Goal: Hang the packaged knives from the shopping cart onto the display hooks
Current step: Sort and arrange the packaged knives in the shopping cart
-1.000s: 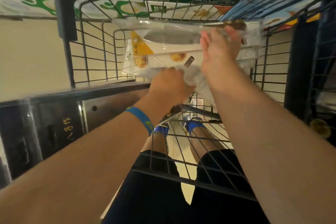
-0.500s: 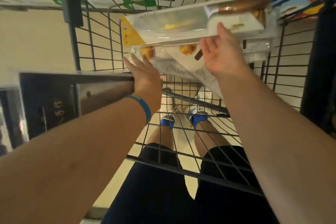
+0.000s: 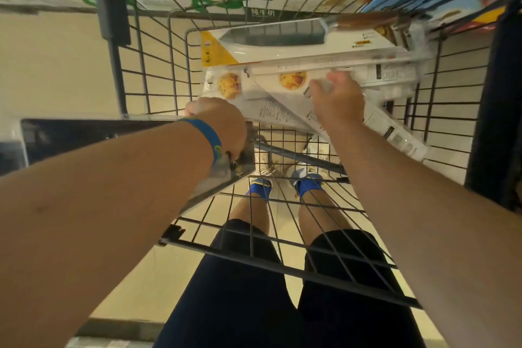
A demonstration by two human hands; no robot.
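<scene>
Packaged knives [image 3: 310, 45]: several blister packs, stacked crosswise at the far end of the shopping cart [image 3: 158, 70], the topmost showing a wood-handled blade. Left hand [image 3: 220, 124]: wrapped round the cart's near rim. Right hand [image 3: 337, 99]: fingers bent onto the edge of a lower pack [image 3: 282, 93]; cannot tell whether the hold is firm. Display hooks: not in view. Risk: drawing out the lower pack may tip the top one off, or snag corners in the wire.
</scene>
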